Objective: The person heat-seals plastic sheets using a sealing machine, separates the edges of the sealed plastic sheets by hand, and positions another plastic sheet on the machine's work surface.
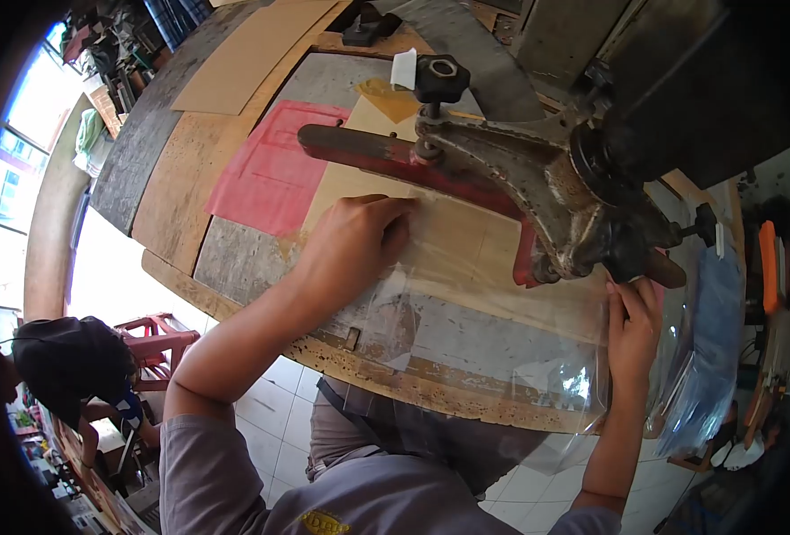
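A clear plastic sheet (pixel 466 299) stretches across the worktable and hangs over its front edge. My left hand (pixel 356 236) is closed with curled fingers at the sheet's left side, beside the long red-edged bar (pixel 368 152) of a metal press machine (pixel 537 165). At the sheet's right side, my right hand (pixel 634 332) pinches it just below the machine's black knob (pixel 625 259). Beneath the sheet lies a beige board (pixel 346 183). The fingertips of my left hand are partly hidden.
A pink sheet (pixel 274 165) and a brown cardboard sheet (pixel 252 58) lie to the left. Stacked clear plastic sheets (pixel 707 348) hang at the right, near an orange-handled object (pixel 768 267). Another person in a black cap (pixel 69 357) is at lower left, near a red stool (pixel 154 348).
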Demonstrator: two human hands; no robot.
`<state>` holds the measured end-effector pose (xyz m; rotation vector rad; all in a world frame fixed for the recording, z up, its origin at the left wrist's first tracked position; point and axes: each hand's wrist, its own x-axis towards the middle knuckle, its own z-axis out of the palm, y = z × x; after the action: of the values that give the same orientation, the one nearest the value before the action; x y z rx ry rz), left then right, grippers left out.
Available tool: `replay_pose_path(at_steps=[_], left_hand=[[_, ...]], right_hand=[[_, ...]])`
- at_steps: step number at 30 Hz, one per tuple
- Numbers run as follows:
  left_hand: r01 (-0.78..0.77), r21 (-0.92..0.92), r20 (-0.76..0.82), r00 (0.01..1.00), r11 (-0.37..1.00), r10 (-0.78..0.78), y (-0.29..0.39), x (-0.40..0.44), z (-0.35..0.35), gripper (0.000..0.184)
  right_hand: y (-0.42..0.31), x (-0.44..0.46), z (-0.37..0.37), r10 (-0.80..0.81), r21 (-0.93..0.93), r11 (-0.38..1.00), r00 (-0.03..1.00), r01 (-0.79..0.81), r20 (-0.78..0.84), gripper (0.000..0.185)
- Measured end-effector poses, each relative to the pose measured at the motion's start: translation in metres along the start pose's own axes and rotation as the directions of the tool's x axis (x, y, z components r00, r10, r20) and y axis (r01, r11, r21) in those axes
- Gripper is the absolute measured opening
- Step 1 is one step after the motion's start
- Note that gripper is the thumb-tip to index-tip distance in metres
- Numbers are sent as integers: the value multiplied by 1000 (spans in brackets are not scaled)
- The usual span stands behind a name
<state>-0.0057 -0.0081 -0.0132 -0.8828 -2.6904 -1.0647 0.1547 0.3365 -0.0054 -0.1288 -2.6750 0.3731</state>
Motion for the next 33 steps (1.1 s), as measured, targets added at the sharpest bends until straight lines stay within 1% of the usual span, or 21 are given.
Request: replay_pose_path(at_steps=[6, 9, 12, 18, 21, 24, 27, 30, 33], left_hand=[[8, -3, 18, 1000, 1000, -7, 0, -1, 0, 24], [5, -1, 19, 1000, 1000, -5, -1, 0, 0, 24], [20, 7, 42, 999, 1000, -20, 1, -1, -1, 25], [2, -3, 29, 1000, 1000, -2, 0, -3, 0, 27], [14, -12, 57, 998, 1000, -13, 1, -3, -1, 26], [11, -25, 73, 997, 1000, -9, 2, -2, -3, 26], [16, -28, 79, 997, 999, -14, 2, -1, -3, 26], [14, -23, 71, 997, 1000, -12, 1, -2, -1, 26], [19, -15, 58, 998, 1000, -18, 1, -1, -1, 28]], right_hand=[[-1, 1, -1, -4, -8, 1000, 1000, 4, 17, 26], [-3, -1, 1, 103, 70, 992, 994, -106, 34, 21], [0, -2, 2, 118, 62, 991, 992, -121, 48, 21], [-1, -2, 2, 75, 77, 994, 997, -77, 29, 21], [-1, -1, 1, 58, -4, 998, 998, -58, 20, 25], [-2, -2, -1, 61, -49, 997, 998, -59, 27, 25], [-5, 1, 0, -10, -84, 996, 1000, 9, -13, 25], [-3, -1, 1, 31, -51, 998, 1000, -31, 1, 26], [-5, 1, 0, -9, -55, 998, 1000, 8, -16, 26]])
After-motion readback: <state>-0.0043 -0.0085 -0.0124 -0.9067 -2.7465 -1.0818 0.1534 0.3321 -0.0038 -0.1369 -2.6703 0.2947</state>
